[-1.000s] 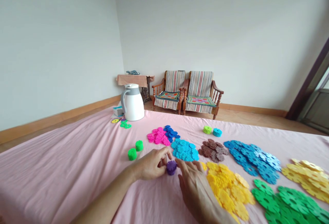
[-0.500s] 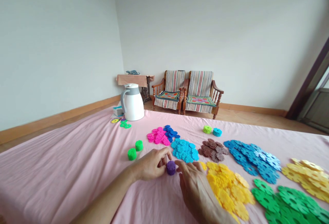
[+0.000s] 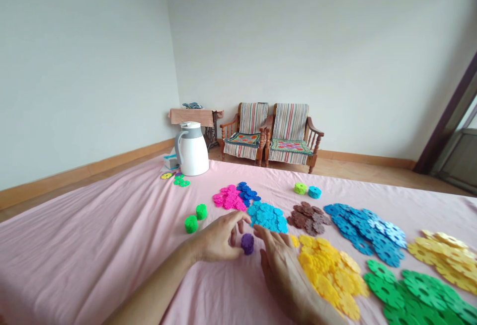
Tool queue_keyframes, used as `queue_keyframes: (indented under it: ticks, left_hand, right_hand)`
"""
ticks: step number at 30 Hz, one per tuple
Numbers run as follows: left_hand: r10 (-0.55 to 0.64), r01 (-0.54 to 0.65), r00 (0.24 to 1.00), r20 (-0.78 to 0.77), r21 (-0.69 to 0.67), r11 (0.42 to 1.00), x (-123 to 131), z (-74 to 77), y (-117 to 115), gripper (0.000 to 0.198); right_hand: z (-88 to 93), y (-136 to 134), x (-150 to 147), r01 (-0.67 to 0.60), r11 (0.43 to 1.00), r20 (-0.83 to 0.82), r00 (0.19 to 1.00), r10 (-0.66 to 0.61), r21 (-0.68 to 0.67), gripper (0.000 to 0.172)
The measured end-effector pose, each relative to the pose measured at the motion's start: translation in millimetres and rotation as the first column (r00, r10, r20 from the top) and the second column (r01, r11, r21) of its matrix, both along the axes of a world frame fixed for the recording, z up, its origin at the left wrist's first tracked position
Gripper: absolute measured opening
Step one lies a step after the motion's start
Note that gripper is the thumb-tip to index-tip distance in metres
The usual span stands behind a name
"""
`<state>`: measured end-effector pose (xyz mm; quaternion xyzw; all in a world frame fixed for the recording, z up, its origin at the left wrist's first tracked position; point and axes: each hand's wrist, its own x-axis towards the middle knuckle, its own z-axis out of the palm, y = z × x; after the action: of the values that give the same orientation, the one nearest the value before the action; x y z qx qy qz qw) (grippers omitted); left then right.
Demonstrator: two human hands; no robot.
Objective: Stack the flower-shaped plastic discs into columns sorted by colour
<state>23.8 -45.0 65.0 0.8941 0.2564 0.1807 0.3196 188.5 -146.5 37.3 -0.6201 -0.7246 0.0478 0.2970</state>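
Observation:
A small stack of purple notched discs (image 3: 247, 244) stands upright on the pink cloth between my hands. My left hand (image 3: 219, 237) is at its left side, fingers curved and apart, with the thumb tip at or very near the stack's lower edge. To the right, my right hand (image 3: 278, 263) is open, its index finger reaching forward past the stack without gripping it. Light blue discs (image 3: 267, 217) lie loose just beyond my fingertips. A heap of yellow discs (image 3: 328, 270) spreads beside my right hand.
Two green stacks (image 3: 191, 224) stand left of my hands. Farther back are pink discs (image 3: 229, 198), dark blue discs (image 3: 247, 193), a lime stack (image 3: 300, 188) and a white jug (image 3: 196, 151). Brown discs (image 3: 309, 218), blue discs (image 3: 367, 230) and green discs (image 3: 417, 295) lie to the right.
My fingers have lifted and spread away from the purple stack. The right index finger has moved off its side and forward, while the stack stays in about the same place.

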Motion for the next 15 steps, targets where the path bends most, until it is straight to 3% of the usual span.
queue_keyframes:
  ticks: [7, 15]
  left_hand:
    - [-0.038, 0.041, 0.998, 0.048, -0.057, 0.998, 5.6, -1.3, -1.8, 0.071]
    - [-0.022, 0.029, 0.997, 0.069, -0.096, 0.995, 5.6, -7.1, 0.2, 0.069]
  right_hand:
    - [1.1, 0.2, -1.6, -0.018, 1.000, -0.014, 1.000, 0.018, -0.015, 0.057]
    - [-0.3, 0.8, -0.9, -0.039, 0.999, -0.028, 0.999, 0.039, -0.016, 0.055]
